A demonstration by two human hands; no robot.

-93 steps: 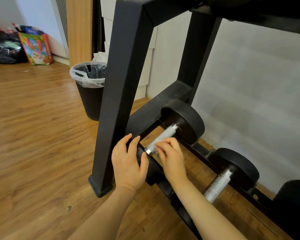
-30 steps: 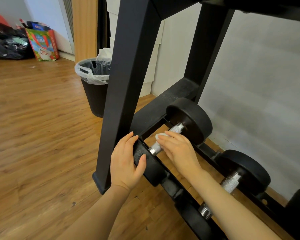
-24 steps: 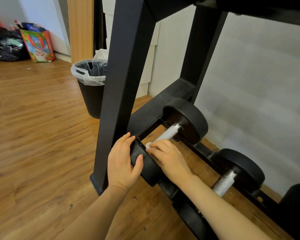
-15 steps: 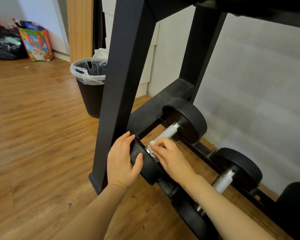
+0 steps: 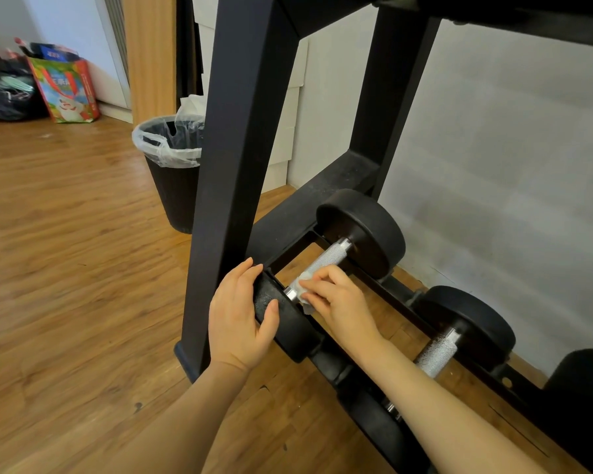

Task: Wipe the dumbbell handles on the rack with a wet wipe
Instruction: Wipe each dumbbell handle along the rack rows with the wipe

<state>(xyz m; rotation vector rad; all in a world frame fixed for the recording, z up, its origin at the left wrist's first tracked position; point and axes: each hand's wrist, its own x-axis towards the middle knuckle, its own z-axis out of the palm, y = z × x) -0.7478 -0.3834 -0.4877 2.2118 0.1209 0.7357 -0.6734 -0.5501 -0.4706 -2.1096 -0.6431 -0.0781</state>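
Observation:
A black dumbbell lies on the bottom tier of the black rack (image 5: 233,138), and its knurled silver handle (image 5: 327,260) shows between the two heads. My right hand (image 5: 339,302) presses a white wet wipe (image 5: 302,285) around the near end of that handle. My left hand (image 5: 240,319) grips the dumbbell's near black head (image 5: 281,319). A second dumbbell with a silver handle (image 5: 437,354) rests further right on the same tier, partly behind my right forearm.
A black waste bin (image 5: 172,179) lined with a clear plastic bag stands on the wooden floor behind the rack's front leg. A colourful bag (image 5: 65,90) and dark bags sit at the far left wall. A grey wall runs close behind the rack.
My right hand has slid the wipe back and forth along the first dumbbell's handle and is now at its near end. My left hand stays on the near head.

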